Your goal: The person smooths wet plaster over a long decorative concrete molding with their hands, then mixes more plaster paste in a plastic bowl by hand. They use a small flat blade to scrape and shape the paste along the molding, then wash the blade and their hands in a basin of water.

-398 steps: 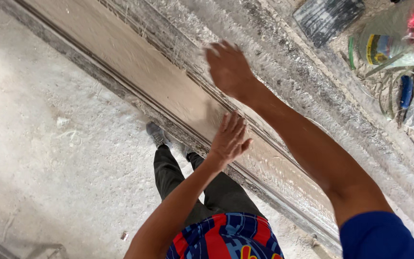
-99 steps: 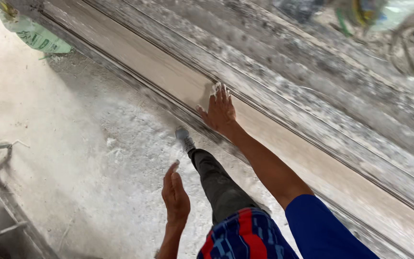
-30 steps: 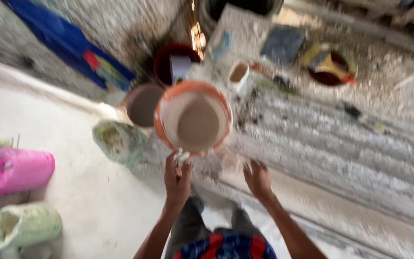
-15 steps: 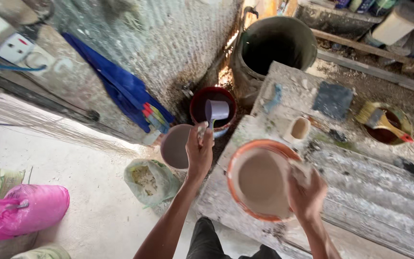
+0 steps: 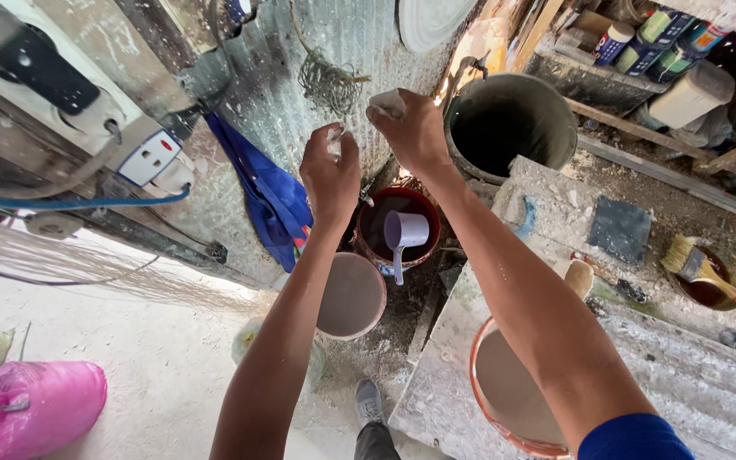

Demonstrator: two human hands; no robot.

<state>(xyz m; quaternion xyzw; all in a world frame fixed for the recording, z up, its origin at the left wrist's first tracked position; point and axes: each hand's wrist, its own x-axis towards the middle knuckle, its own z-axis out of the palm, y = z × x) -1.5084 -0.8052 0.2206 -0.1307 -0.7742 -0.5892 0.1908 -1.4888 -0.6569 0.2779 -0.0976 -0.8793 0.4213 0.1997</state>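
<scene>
My left hand (image 5: 330, 175) is raised with its fingers pinched on a small white piece (image 5: 335, 135). Beside it my right hand (image 5: 417, 129) is closed on a pale lump (image 5: 388, 102). Both hands hover over a red bucket (image 5: 423, 206) of dark liquid that holds a lilac scoop (image 5: 404, 234). Below my left forearm sits a round bowl of pale grey liquid (image 5: 353, 294). An orange-rimmed bowl of pale paste (image 5: 496, 392) rests on the dusty bench under my right arm.
A large dark bucket (image 5: 508, 123) stands behind the red one. On the bench (image 5: 555, 204) lie a dark square pad (image 5: 620, 230) and a brush in a bowl (image 5: 700, 266). A blue cloth (image 5: 264, 196), a power strip (image 5: 151, 158) and a pink bag (image 5: 31, 409) are at the left.
The orange-rimmed bowl has left my right hand and now rests on the bench. Both hands have risen over the red bucket, each closed on something small.
</scene>
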